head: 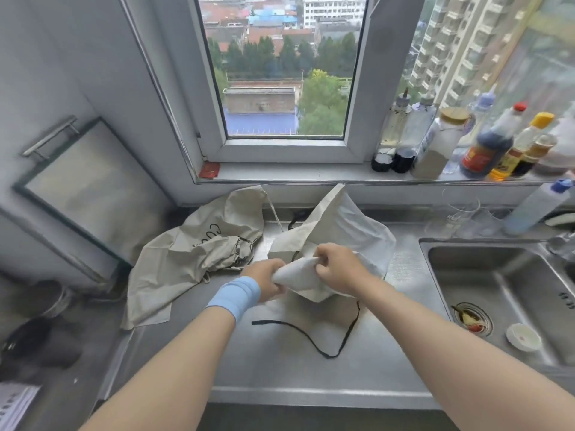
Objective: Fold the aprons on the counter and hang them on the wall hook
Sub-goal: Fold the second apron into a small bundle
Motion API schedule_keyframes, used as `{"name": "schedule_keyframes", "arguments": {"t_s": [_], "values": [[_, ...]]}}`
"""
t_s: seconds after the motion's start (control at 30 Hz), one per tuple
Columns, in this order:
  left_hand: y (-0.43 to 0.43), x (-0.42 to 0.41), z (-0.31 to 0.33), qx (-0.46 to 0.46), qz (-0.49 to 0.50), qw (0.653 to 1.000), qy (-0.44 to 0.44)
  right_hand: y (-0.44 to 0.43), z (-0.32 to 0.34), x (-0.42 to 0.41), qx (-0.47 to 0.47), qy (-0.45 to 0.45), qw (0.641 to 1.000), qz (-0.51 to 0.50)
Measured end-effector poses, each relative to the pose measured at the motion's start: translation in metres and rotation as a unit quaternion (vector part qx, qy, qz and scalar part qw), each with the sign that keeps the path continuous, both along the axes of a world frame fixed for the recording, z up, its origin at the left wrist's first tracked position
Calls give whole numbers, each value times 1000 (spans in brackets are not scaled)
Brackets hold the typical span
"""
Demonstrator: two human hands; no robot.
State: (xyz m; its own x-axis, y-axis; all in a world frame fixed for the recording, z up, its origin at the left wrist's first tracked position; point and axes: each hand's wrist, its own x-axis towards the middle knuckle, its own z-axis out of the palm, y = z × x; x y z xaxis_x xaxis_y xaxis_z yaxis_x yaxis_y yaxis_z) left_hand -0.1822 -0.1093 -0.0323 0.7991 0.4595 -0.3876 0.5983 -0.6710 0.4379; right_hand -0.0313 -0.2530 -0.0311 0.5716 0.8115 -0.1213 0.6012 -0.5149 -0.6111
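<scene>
A white apron (pixel 339 231) is bunched up and lifted above the steel counter (pixel 280 362). My left hand (pixel 264 279), with a blue wristband, grips its lower fold from the left. My right hand (pixel 336 267) pinches the same fold from the right. Its black strap (pixel 323 343) trails in a loop on the counter below. A second, beige apron (pixel 193 253) with dark lettering lies crumpled on the counter to the left, touching nothing I hold. No wall hook is in view.
A steel sink (pixel 497 293) with a small white dish (pixel 524 335) lies to the right. Several sauce bottles (pixel 485 147) stand on the windowsill, with a glass (pixel 457 213) beneath. A glass-fronted cabinet door (pixel 87 188) is at the left, dark pots (pixel 40 337) below it.
</scene>
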Motion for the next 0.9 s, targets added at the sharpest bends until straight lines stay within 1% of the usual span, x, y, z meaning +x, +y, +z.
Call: {"name": "schedule_keyframes", "arguments": {"t_s": [0.07, 0.1, 0.13, 0.2, 0.27, 0.3, 0.37, 0.43, 0.47, 0.5, 0.53, 0.57, 0.6, 0.63, 0.67, 0.7, 0.73, 0.77, 0.8, 0.83, 0.87, 0.9], "values": [[3, 2, 19, 54, 18, 998, -40, -4, 19, -2, -29, -25, 999, 24], [3, 5, 30, 83, 13, 995, -51, -3, 27, -5, -43, -45, 997, 35], [3, 8, 41, 103, 2, 993, -63, -3, 37, -12, -37, -59, 997, 44], [-1, 14, 62, 114, -17, 989, -95, 2, 52, -28, -5, -43, 998, 54], [-7, 18, 82, 89, -39, 989, -113, 7, 62, -38, 14, -29, 999, 37], [-8, 17, 90, 76, -51, 991, -102, 6, 67, -40, 15, -37, 999, 17], [-8, 10, 99, 65, -76, 994, -43, -4, 76, -41, 26, -52, 998, -24], [-5, 1, 102, 104, -101, 989, 10, -18, 80, -39, 59, -62, 995, -52], [-3, -4, 104, 110, -97, 989, 11, -25, 82, -37, 67, -73, 994, -53], [-2, -9, 106, 90, -82, 993, -1, -32, 83, -36, 55, -91, 993, -45], [-4, -11, 108, 42, -68, 997, -21, -39, 85, -34, 22, -115, 993, -25], [-7, -12, 110, -30, -63, 997, -28, -46, 85, -30, -35, -133, 990, -1], [-12, -12, 114, -112, -72, 991, -20, -55, 88, -26, -116, -144, 982, 28], [-17, -11, 117, -181, -93, 979, 2, -62, 92, -24, -214, -144, 964, 57], [-23, -10, 118, -228, -117, 966, 31, -70, 97, -22, -326, -138, 932, 84], [-28, -7, 117, -256, -135, 955, 58, -75, 101, -22, -439, -137, 882, 101], [-33, -4, 113, -263, -140, 952, 74, -80, 104, -22, -540, -147, 821, 113], [-37, 1, 106, -253, -134, 955, 76, -84, 106, -20, -616, -159, 763, 117], [-40, 6, 97, -226, -124, 964, 66, -86, 106, -16, -663, -163, 722, 109], [-41, 12, 87, -184, -116, 975, 53, -87, 104, -10, -676, -165, 712, 93], [-41, 15, 78, -134, -110, 984, 48, -87, 102, -5, -657, -167, 732, 72], [-40, 17, 70, -91, -101, 990, 48, -86, 99, 1, -608, -176, 772, 55]]}}
